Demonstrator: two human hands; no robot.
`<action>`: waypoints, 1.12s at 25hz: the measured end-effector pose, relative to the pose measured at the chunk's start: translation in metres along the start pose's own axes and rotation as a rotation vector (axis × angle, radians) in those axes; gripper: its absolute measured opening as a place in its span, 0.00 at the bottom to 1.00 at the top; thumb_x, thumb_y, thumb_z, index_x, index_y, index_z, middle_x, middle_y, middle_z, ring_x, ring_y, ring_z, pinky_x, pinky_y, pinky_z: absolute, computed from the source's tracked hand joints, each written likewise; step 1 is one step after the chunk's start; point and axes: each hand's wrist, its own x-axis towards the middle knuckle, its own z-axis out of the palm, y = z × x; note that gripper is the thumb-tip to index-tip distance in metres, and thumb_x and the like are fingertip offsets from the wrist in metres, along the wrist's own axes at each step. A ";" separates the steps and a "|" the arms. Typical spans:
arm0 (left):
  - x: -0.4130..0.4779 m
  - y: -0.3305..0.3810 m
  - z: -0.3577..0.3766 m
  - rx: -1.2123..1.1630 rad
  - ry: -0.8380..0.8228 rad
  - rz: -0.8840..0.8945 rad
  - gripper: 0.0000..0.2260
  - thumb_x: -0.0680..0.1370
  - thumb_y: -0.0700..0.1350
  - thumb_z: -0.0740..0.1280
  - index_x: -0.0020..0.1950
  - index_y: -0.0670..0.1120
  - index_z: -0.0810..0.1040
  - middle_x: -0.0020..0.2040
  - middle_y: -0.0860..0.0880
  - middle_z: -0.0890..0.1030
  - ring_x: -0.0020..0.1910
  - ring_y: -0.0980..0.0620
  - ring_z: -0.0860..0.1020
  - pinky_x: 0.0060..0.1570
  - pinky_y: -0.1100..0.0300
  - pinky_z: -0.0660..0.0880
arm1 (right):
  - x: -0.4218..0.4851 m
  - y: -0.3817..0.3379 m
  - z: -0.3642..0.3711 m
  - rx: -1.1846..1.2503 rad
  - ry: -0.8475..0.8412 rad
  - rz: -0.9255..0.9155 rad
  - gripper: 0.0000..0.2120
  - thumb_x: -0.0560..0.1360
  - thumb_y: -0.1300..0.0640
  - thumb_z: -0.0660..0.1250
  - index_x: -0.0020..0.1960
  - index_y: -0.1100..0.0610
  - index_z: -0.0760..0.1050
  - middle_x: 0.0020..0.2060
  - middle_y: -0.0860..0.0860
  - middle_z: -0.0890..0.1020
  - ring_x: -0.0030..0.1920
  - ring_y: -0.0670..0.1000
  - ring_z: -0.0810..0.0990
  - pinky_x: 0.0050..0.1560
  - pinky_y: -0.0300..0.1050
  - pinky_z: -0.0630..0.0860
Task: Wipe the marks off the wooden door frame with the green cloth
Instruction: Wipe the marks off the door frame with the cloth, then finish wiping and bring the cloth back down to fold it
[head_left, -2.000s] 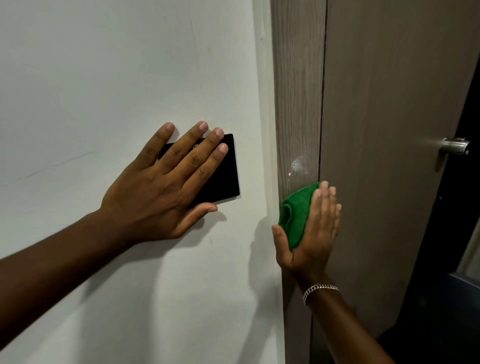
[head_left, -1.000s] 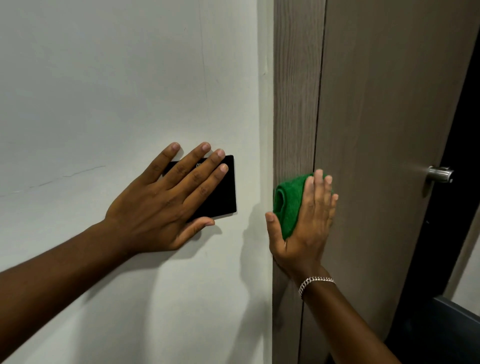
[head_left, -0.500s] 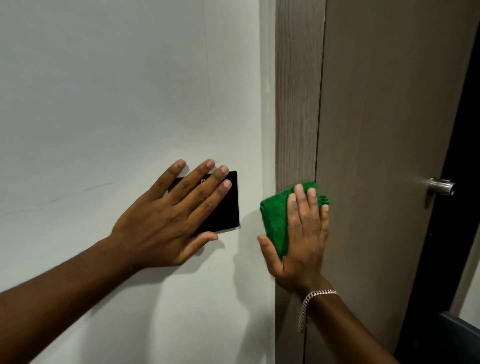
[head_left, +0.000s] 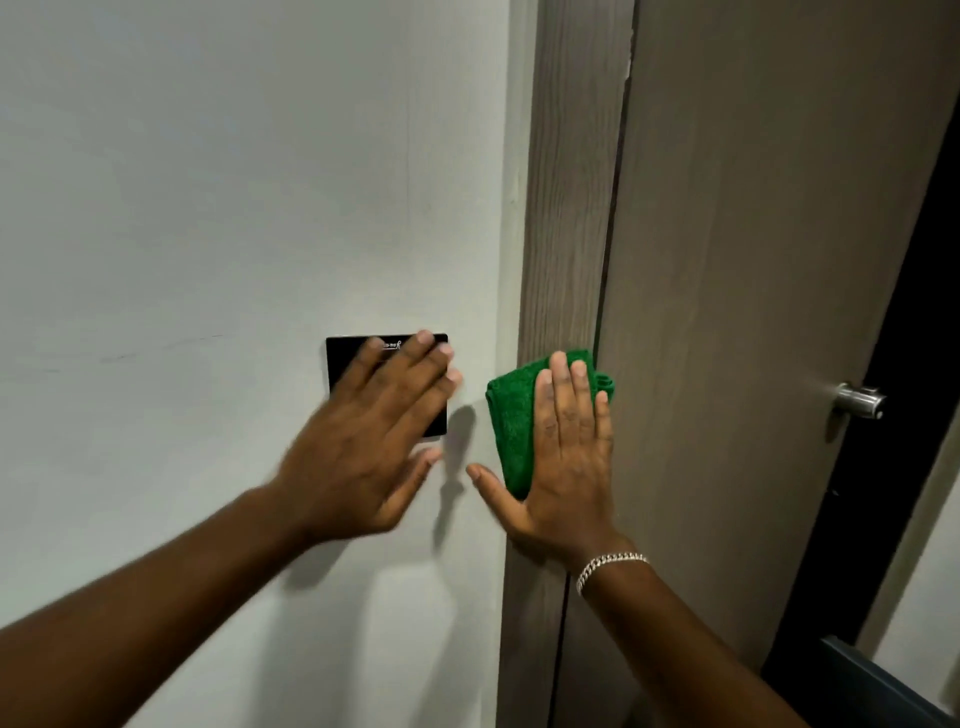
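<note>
Forearms reach in from the bottom of the view, nearest first. The right hand (head_left: 566, 467), with a silver chain bracelet (head_left: 610, 564) at the wrist, lies flat with fingers straight and together; its grip is no pinch but an open palm pressing the folded green microfibre cloth (head_left: 511, 431) against the grey-brown wooden door frame (head_left: 566, 208). The cloth covers the frame's left part and overhangs a little onto the white painted wall (head_left: 208, 182). The left hand (head_left: 369, 447) is spread wide and empty, blurred, over the black glossy square switch plate (head_left: 387, 364) on that wall; whether it touches the plate I cannot tell.

No marks show on the bare frame above the cloth; any beneath it are hidden. To wipe well, I judge the palm should keep even pressure and run with the vertical grain, in overlapping strokes, with the cloth squared onto the frame so less of it drags on the wall.

The frame is a narrow strip: wall edge on its left, a dark seam against the matching wooden door (head_left: 753, 260) on its right. Up and down the room is free. Farther right, the brushed metal door handle (head_left: 860, 400) stands well apart.
</note>
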 end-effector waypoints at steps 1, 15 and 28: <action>0.000 0.029 0.007 -0.154 0.029 -0.062 0.26 0.78 0.49 0.61 0.73 0.37 0.68 0.74 0.37 0.70 0.76 0.39 0.65 0.75 0.41 0.63 | -0.010 0.005 -0.003 0.038 -0.056 -0.021 0.47 0.75 0.32 0.58 0.79 0.61 0.46 0.81 0.57 0.47 0.81 0.57 0.45 0.81 0.59 0.44; 0.018 0.158 0.022 -1.082 0.103 -1.289 0.13 0.74 0.35 0.71 0.48 0.53 0.76 0.44 0.55 0.81 0.47 0.50 0.81 0.42 0.67 0.78 | -0.070 0.036 -0.052 0.865 -0.160 0.620 0.39 0.73 0.64 0.72 0.78 0.50 0.57 0.74 0.46 0.68 0.74 0.41 0.66 0.77 0.46 0.66; -0.226 0.334 0.099 -1.018 -0.530 -1.865 0.04 0.74 0.35 0.71 0.48 0.39 0.82 0.46 0.38 0.85 0.48 0.39 0.84 0.52 0.45 0.83 | -0.372 -0.003 -0.003 0.770 -0.624 1.160 0.27 0.67 0.74 0.72 0.61 0.52 0.79 0.42 0.41 0.84 0.42 0.34 0.83 0.43 0.25 0.77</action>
